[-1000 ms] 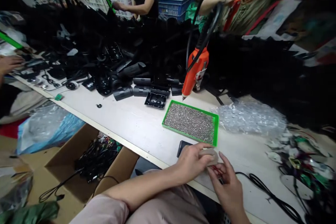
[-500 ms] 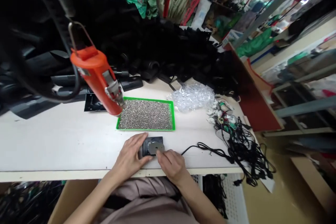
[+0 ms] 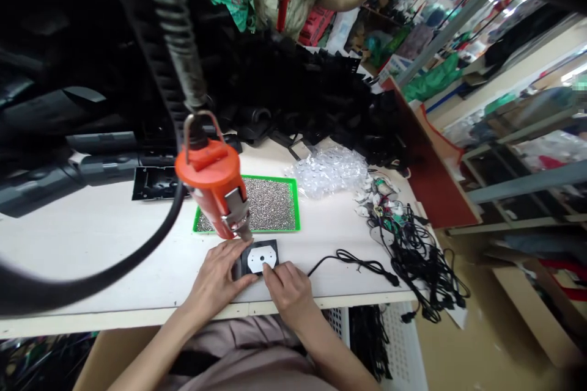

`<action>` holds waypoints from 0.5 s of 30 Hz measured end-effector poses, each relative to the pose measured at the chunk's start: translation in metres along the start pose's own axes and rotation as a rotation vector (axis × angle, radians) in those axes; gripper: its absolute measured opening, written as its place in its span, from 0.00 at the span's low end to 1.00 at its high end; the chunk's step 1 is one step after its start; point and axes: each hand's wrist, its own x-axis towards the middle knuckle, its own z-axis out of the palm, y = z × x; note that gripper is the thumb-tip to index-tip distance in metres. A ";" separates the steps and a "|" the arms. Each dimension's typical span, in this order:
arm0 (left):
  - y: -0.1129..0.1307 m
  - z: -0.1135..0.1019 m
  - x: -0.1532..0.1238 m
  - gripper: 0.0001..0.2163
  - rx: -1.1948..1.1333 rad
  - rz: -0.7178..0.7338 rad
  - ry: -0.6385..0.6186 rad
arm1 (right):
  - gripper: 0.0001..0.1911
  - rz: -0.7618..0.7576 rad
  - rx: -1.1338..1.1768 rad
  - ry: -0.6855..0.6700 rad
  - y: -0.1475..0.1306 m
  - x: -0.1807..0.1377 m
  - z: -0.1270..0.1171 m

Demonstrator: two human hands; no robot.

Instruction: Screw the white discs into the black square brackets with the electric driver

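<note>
The black plate (image 3: 270,252) lay on the bench (image 3: 114,244) close to the near edge, and a white disc (image 3: 259,259) sat in its middle. The left hand (image 3: 215,278) rested on the plate's left side, its grip wide with the fingers laid flat. The right hand (image 3: 287,287) touched the plate's near edge with its fingertips drawn together; if this grip pinched something, I cannot tell. The orange screwdriver (image 3: 215,189) hung just above the plate's far left corner, partly in front of the green tray (image 3: 293,204) of screws, which stood just behind the plate. To the left the bench was bare. To the right a black cable (image 3: 362,264) lay near the plate, with a tangle of cables (image 3: 417,250) at the right edge.
</note>
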 end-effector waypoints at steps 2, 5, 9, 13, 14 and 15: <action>0.000 -0.002 0.001 0.27 -0.012 0.007 -0.019 | 0.12 0.062 0.005 -0.078 -0.005 0.002 -0.004; 0.001 -0.004 0.003 0.27 -0.025 0.011 -0.040 | 0.14 0.140 0.017 -0.167 -0.012 0.004 -0.008; 0.001 -0.006 0.003 0.27 -0.029 0.009 -0.064 | 0.14 0.200 0.022 -0.164 -0.018 0.004 -0.003; 0.004 -0.008 0.002 0.25 -0.050 0.006 -0.073 | 0.12 0.245 0.037 -0.153 -0.019 0.006 -0.002; 0.006 -0.007 0.002 0.24 -0.059 -0.001 -0.068 | 0.13 0.253 0.039 -0.178 -0.019 0.006 -0.004; 0.009 -0.005 0.002 0.22 -0.065 -0.018 -0.057 | 0.13 0.261 0.043 -0.207 -0.019 0.007 -0.006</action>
